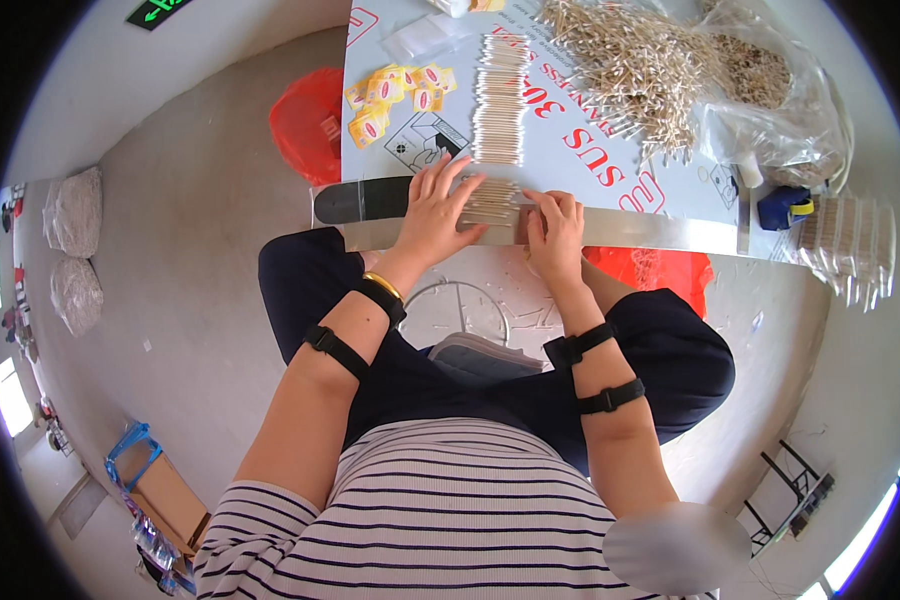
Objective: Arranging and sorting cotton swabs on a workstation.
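Observation:
Between my hands, at the near edge of the table, lies a small row of cotton swabs [491, 201], side by side. My left hand [433, 217] rests at their left ends, its fingers spread and its thumb nearer to me. At the right ends is my right hand [558, 228], index finger and thumb apart and the other fingers bent. Its fingertips are at or close to the swab tips; whether they press on them I cannot tell. Just beyond, a long column of aligned cotton swabs [500, 100] runs away from me.
A large heap of loose swabs [630, 65] spreads at the far right beside a clear plastic bag [770, 135]. Small yellow packets [385, 95] lie at the left. Stacked bundles [850, 240] and a dark blue tape dispenser-like object [782, 208] sit at the right end. Red bags [308, 125] hang nearby.

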Tool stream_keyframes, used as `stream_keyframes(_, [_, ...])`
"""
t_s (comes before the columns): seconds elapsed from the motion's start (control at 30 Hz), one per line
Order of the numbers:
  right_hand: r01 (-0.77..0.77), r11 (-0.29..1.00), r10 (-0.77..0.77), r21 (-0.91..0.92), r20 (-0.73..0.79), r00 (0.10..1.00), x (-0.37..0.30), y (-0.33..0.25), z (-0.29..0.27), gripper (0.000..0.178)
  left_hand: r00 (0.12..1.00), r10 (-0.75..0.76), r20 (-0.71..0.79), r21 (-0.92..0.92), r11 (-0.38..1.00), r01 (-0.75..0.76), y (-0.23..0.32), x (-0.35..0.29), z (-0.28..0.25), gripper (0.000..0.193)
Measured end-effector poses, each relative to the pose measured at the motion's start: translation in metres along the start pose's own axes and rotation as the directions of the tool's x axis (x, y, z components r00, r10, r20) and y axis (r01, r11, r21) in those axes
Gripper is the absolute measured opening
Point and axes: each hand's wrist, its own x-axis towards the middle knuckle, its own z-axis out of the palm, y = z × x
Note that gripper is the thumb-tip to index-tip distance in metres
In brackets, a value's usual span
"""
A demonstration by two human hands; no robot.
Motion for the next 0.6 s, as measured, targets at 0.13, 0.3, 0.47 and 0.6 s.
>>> stream_keyframes(0.13, [-0.028, 0.999, 0.028, 0.042, -0.012, 1.0, -0.0019, 0.0056, 0.0017, 0.034, 0.999, -0.023, 0.031, -0.014, 1.0, 0.024, -0.0007, -0.0012, 0.0009, 0.076])
stream_keyframes(0.3, [-0.033, 0.998, 0.035, 0.053, -0.029, 0.999, -0.002, 0.0057, 0.003, 0.033, 0.999, -0.026, 0.022, -0.028, 0.999, 0.027, 0.0016, 0.0021, 0.0022, 0.075])
stream_keyframes(0.47, [-0.046, 0.997, 0.049, 0.066, -0.045, 0.998, -0.0031, 0.0002, 0.0005, 0.033, 1.0, -0.011, 0.02, -0.01, 1.0, 0.011, 0.0011, 0.0031, 0.0031, 0.073])
stream_keyframes(0.6, [-0.025, 0.996, 0.027, 0.082, -0.029, 0.999, -0.0056, -0.0035, 0.0041, 0.041, 1.0, -0.008, 0.019, -0.003, 1.0, 0.008, 0.0008, 0.0, 0.0039, 0.074])
